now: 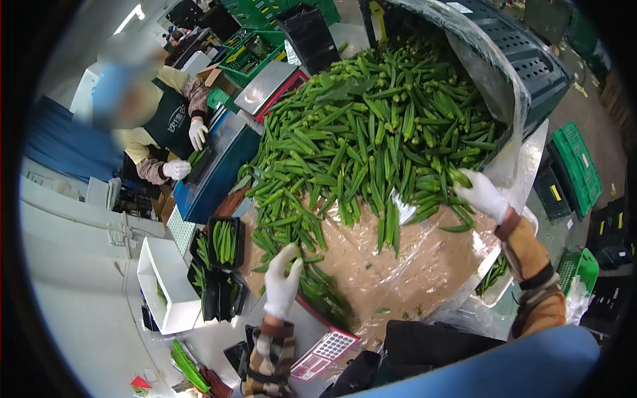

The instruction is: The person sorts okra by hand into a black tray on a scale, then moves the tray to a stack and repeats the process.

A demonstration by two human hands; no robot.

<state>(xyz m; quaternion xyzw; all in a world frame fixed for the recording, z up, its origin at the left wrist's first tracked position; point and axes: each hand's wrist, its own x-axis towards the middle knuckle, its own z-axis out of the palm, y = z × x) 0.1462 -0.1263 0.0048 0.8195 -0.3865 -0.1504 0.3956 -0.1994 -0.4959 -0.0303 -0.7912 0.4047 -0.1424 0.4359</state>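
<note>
A large heap of green okra (pixel 371 126) spreads over a plastic-lined brown surface (pixel 411 272). My left hand (pixel 283 282), in a white glove, is at the heap's near left edge; its fingers are curved but apart, with green showing between them. Beside it, blurred okra (pixel 325 292) lies over the scale with a red-edged keypad (pixel 325 355). At the right side of the heap, my gloved right hand (pixel 483 194) has its fingers closed round okra pods, with their tips partly hidden.
Across the heap, a person in white gloves (pixel 176 170) handles a black tray (pixel 199 166). Black trays of okra (pixel 224 242) and a white bin (pixel 169 285) stand left. A dark plastic crate (pixel 511 60) lies tipped behind the heap. Green crates (pixel 577 166) are at right.
</note>
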